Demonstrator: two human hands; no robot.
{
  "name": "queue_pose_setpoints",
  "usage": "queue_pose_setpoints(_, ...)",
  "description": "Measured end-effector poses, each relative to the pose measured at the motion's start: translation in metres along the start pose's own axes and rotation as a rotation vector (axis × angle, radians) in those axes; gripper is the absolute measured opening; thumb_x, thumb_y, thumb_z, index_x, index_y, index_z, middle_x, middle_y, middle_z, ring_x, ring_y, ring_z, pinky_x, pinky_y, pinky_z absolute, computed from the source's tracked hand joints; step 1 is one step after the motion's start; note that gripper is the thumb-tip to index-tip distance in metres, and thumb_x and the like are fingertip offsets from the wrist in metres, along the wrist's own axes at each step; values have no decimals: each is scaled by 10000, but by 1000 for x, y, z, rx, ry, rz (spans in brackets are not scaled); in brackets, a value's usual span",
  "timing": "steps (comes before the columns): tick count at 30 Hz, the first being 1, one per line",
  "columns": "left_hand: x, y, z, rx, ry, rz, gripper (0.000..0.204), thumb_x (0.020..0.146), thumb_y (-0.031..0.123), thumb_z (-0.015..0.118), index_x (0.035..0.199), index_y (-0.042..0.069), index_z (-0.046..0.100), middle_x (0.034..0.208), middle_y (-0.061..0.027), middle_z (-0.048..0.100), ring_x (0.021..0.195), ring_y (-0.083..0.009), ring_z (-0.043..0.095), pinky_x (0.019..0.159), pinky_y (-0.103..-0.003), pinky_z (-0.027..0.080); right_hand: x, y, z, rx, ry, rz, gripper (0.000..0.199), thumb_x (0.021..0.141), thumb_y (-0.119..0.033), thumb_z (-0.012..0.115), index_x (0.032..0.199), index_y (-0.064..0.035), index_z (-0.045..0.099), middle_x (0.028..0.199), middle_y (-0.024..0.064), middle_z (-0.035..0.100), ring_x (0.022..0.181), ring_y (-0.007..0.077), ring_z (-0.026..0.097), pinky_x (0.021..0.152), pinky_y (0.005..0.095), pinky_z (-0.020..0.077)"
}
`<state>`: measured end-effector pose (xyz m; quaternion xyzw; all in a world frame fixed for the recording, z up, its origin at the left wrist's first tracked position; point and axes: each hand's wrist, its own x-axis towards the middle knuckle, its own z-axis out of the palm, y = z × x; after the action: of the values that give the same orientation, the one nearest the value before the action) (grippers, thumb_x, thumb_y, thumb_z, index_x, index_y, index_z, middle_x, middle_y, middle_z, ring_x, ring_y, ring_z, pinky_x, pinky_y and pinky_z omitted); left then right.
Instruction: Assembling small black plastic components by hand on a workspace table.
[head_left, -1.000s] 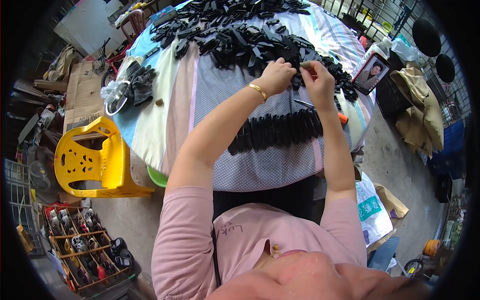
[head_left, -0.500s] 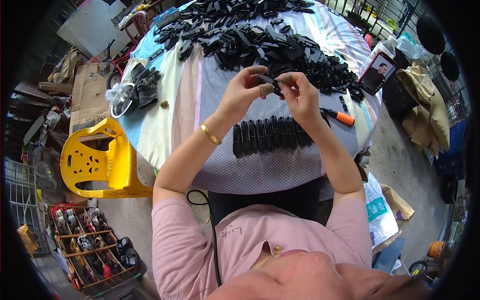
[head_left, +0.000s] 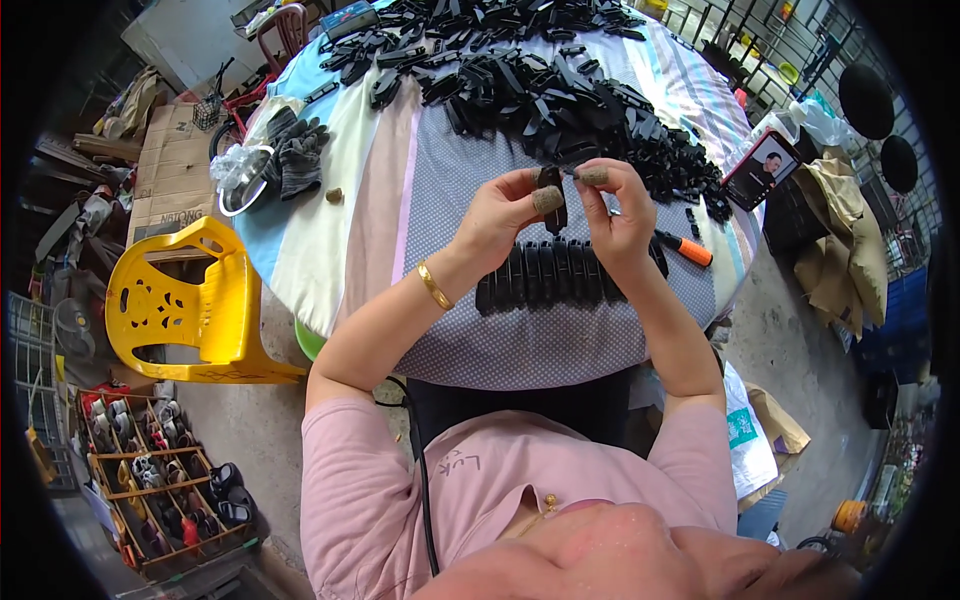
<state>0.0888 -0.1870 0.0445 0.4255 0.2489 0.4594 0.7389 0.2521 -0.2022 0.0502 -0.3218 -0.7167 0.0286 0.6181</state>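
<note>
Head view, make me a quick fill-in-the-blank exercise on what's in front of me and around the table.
The piece pinched in the left hand is coloured ____.
The gold bracelet is on the ____ wrist.
The tool handle on the cloth is bright ____.
The chair nearest the shoe rack is ____.

Missing words: black; left; orange; yellow.

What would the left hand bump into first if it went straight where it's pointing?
Probably the right hand, close ahead of the left hand and the black piece it holds; the pile of black parts lies farther on. Depth is unclear here, so it might pass above or below.
</note>
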Motion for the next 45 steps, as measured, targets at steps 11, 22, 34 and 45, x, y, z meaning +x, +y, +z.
queue_pose_setpoints(11,-6,0,1,99,27,-6,242,813,118,647,1016,-6,602,876,-30,632,765,-85,592,686,-220,490,3,-7,-5,-173,-118,-184,170,718,36,636,838,-35,537,907,94,621,768,245,603,646,309,487)
queue_pose_setpoints(22,-13,1,9,258,108,215,204,840,97,610,1003,-24,635,850,0,628,736,-35,534,636,-178,448,6,-21,-1,-234,-242,-124,163,731,-12,594,886,35,617,972,125,582,859,283,562,717,355,467)
queue_pose_setpoints(34,-22,39,-20,519,175,91,290,846,131,588,1066,-58,578,828,-47,641,730,-72,567,624,-195,452,18,15,-28,-98,-224,206,196,825,-87,561,965,34,629,736,96,578,649,154,554,587,262,439)
queue_pose_setpoints(45,-69,32,-57,948,184,-328,304,853,151,581,1090,-40,564,774,-6,576,668,-61,506,577,-218,435,-3,82,-39,-955,-738,568,223,801,-295,588,858,-97,674,855,119,645,833,297,622,726,402,495)
